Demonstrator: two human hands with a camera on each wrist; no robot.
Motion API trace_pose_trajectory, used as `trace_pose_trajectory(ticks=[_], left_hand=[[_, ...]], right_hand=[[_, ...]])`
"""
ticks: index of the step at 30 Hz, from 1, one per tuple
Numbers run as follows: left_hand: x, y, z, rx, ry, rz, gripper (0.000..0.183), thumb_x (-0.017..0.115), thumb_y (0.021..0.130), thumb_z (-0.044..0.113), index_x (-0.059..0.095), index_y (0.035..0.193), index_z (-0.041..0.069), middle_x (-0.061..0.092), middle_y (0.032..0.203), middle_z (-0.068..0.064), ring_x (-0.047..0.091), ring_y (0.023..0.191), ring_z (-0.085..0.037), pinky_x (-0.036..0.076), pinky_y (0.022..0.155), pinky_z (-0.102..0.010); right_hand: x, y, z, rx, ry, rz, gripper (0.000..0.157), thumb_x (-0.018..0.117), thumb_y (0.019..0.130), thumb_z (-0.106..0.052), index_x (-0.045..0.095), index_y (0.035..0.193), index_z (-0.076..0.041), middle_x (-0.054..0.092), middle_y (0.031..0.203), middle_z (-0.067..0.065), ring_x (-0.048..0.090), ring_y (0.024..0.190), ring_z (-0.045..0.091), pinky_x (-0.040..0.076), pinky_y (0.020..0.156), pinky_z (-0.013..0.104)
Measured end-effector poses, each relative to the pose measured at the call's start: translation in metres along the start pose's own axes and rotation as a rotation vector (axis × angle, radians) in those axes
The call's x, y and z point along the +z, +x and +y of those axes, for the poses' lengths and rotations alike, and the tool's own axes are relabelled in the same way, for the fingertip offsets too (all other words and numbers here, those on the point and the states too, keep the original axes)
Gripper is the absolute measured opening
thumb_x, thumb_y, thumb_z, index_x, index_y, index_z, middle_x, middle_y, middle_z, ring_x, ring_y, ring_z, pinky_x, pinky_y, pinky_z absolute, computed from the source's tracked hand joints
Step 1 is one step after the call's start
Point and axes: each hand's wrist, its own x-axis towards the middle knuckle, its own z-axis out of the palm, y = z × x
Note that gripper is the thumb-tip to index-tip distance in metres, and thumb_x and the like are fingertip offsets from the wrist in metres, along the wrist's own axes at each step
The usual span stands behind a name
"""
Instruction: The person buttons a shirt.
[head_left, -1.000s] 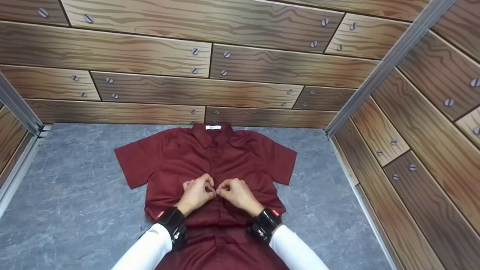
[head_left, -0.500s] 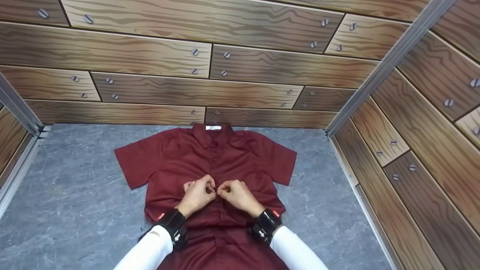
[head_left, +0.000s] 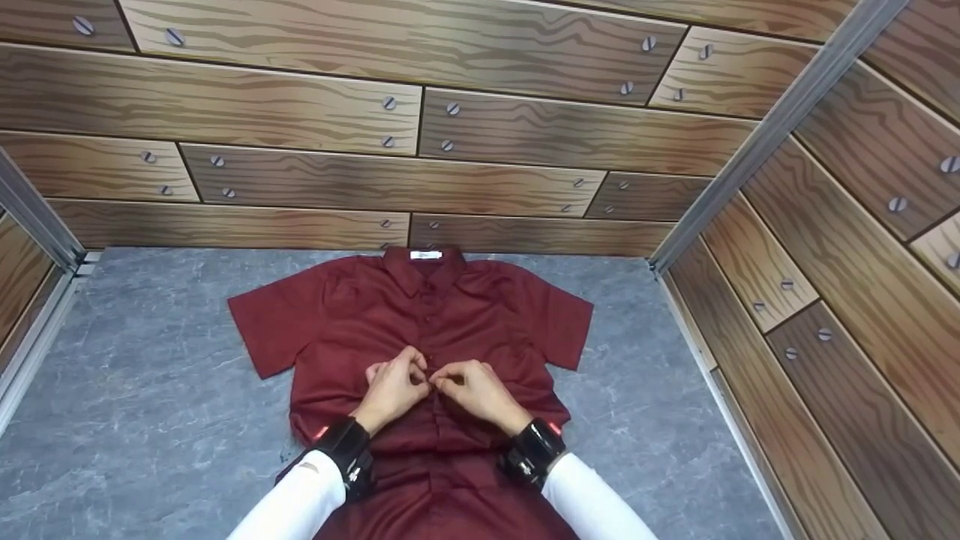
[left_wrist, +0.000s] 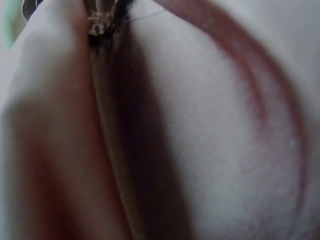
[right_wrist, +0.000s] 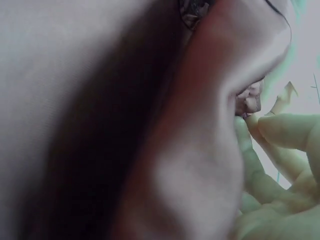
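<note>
The right hand (head_left: 476, 388) has edged nearer the left hand (head_left: 393, 387), both pinching the shirt (head_left: 367, 319), so work seemingly stays mid-front.

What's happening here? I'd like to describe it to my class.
A person's left hand and right hand pinch, close together, midway down the front of a dark red, short-sleeved cloth shirt. It lies front up on a grey marbled surface, collar at the far end. Whether a button is between the hands is too small to tell.
</note>
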Motion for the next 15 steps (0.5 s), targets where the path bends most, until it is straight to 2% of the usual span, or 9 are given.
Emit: trace_pose_trajectory(ticks=[5, 10, 15], left_hand=[[-0.0028, 0.0, -0.0005, -0.046, -0.053, -0.023, 0.029, 0.076, 0.075, 0.004, 0.06, 0.098, 0.012, 0.075, 0.077, 0.006, 0.069, 0.089, -0.026, 0.03, 0.095, -0.056], [-0.005, 0.0007, 0.0004, -0.104, -0.1, -0.069, 0.028, 0.075, 0.077, 0.013, 0.062, 0.102, 0.012, 0.074, 0.08, 0.007, 0.069, 0.092, -0.023, 0.026, 0.101, -0.056], [-0.0049, 0.0003, 0.0008, -0.079, -0.094, -0.062, 0.029, 0.08, 0.081, 0.014, 0.061, 0.102, 0.011, 0.076, 0.083, 0.003, 0.07, 0.095, -0.028, 0.027, 0.099, -0.057]], right_hand=[[0.0018, -0.0004, 0.0031, -0.026, 0.003, 0.009, 0.012, 0.074, 0.094, -0.012, 0.082, 0.102, -0.015, 0.078, 0.101, -0.007, 0.068, 0.093, 0.008, 0.054, 0.083, 0.029], [0.0028, -0.0003, 0.0036, -0.027, -0.011, 0.014, 0.011, 0.077, 0.09, -0.011, 0.081, 0.099, -0.017, 0.077, 0.096, -0.008, 0.068, 0.088, 0.007, 0.054, 0.08, 0.028], [0.0028, -0.0003, 0.0024, -0.01, 0.014, 0.001, 0.011, 0.077, 0.09, -0.01, 0.077, 0.1, -0.015, 0.076, 0.09, -0.004, 0.07, 0.083, 0.009, 0.055, 0.077, 0.028]])
